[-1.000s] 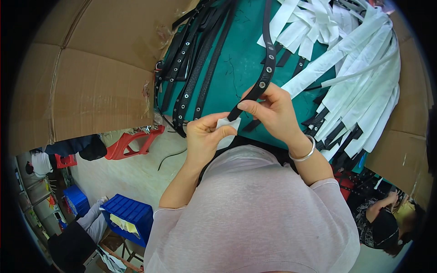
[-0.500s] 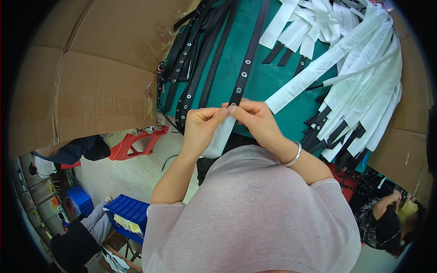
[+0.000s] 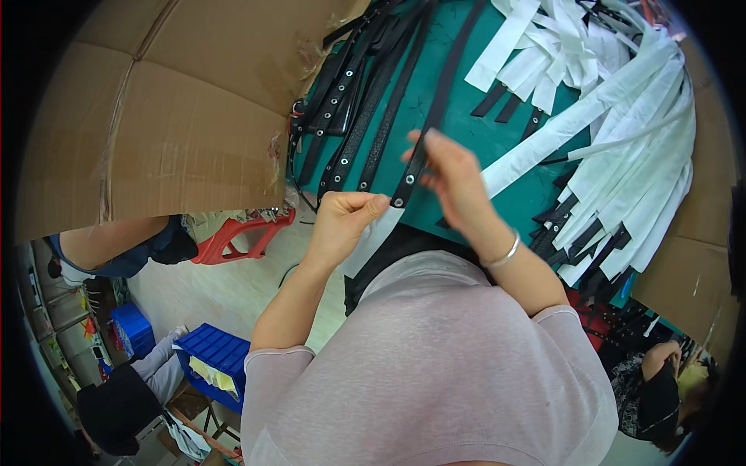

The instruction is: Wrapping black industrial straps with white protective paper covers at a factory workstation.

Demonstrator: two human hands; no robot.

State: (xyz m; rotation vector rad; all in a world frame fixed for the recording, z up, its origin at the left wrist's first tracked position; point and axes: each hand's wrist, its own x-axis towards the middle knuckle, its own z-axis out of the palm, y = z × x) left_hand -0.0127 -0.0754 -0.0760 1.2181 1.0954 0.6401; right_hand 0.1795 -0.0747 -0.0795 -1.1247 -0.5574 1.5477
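A black belt [image 3: 454,66] with metal eyelets runs down across the green tabletop toward me. At its near end hangs a flat white strip [image 3: 371,242], like a sleeve. My left hand [image 3: 346,225] is closed, thumb and finger pinching the white strip's top beside the belt end. My right hand [image 3: 457,175] is smeared by motion next to the belt, farther up along the eyelets. Fingertips show on both sides of the belt there, but whether they grip it cannot be made out.
More black eyelet belts [image 3: 381,93] lie to the left on the green table [image 3: 466,147]. White strips [image 3: 645,155] pile up on the right, black ends poking out. A large cardboard box [image 3: 194,132] stands left; blue crates [image 3: 214,353] and a red stool [image 3: 241,237] are on the floor. Other people sit nearby.
My right hand has left the pinch at the belt end and moved up along the belt. The left hand keeps its pinch. The view has shifted slightly.
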